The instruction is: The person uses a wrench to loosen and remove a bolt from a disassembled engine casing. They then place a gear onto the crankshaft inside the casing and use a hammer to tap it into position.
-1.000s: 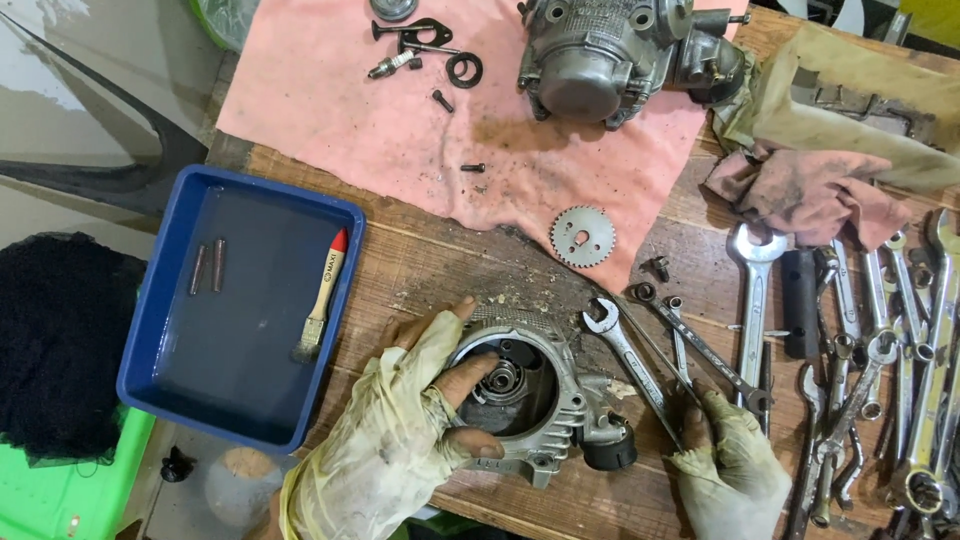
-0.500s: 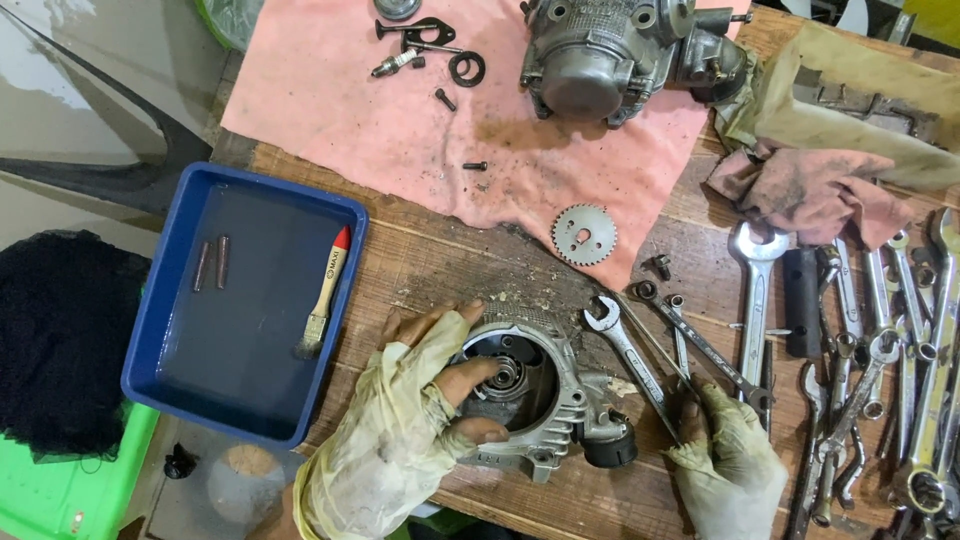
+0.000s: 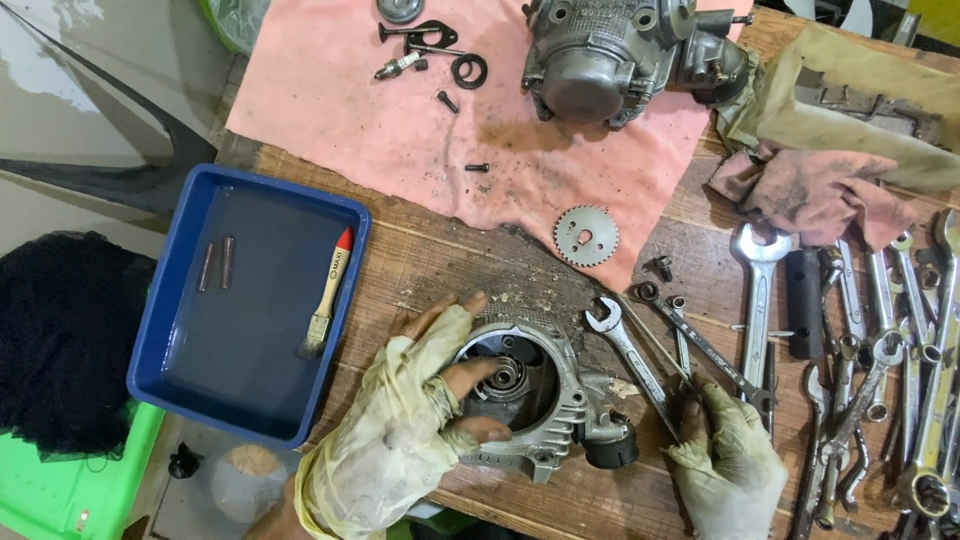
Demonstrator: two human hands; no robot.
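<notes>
While the left hand (image 3: 405,425) grips the round metal engine cover (image 3: 535,400) on the wooden bench (image 3: 440,250) — fingers inside its cavity — the right hand (image 3: 725,460) pinches a combination wrench (image 3: 635,355) just beside it.

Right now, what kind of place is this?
Probably a repair workshop for small engines. A gloved left hand rests on a metal engine cover, many wrenches lie on the wooden bench, and an engine block sits nearby.
</notes>
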